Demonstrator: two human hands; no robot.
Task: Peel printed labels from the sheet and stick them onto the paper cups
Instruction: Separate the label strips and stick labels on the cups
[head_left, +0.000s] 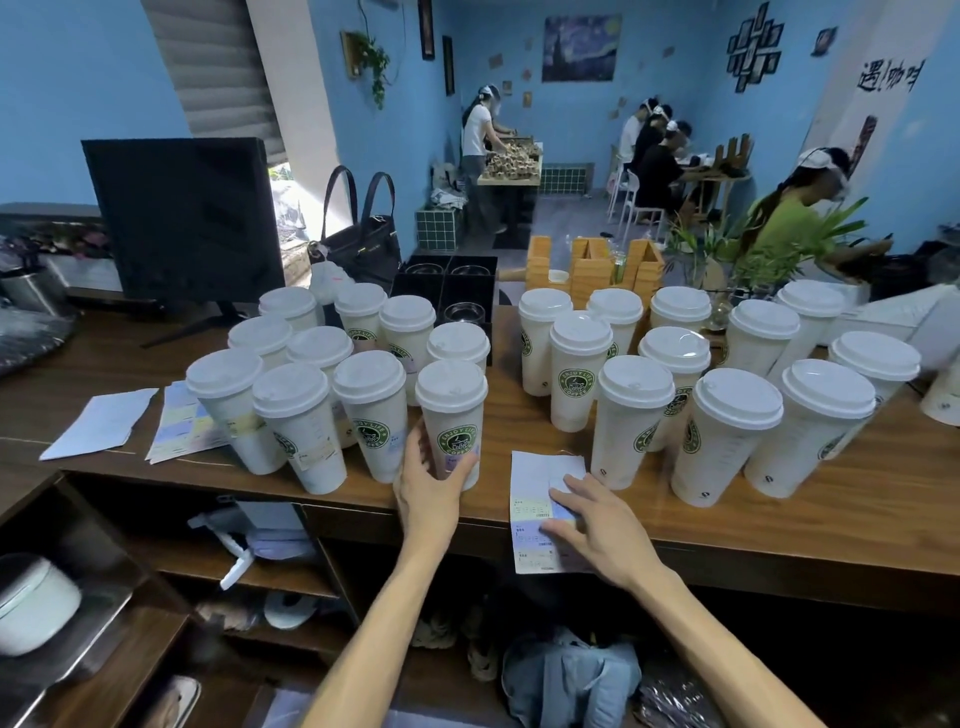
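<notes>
Sheets (176, 421) lie far left on the bench (779, 530), beside a cluster of lidded white cups (296, 415) whose green badges read "ENJOY LIFE COFFEE". Left hand (428, 486) wraps its grip around the near cup (452, 421), which wears a pale label (460, 460). Right hand (597, 525), fingers spread, presses the label sheet (530, 509) at the bench's near edge. Right of it stand more cups (727, 431).

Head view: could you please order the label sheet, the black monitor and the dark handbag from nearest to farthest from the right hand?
1. Label sheet, directly under the right hand at the counter's front edge.
2. Dark handbag, behind the left cup group.
3. Black monitor, far left.
</notes>
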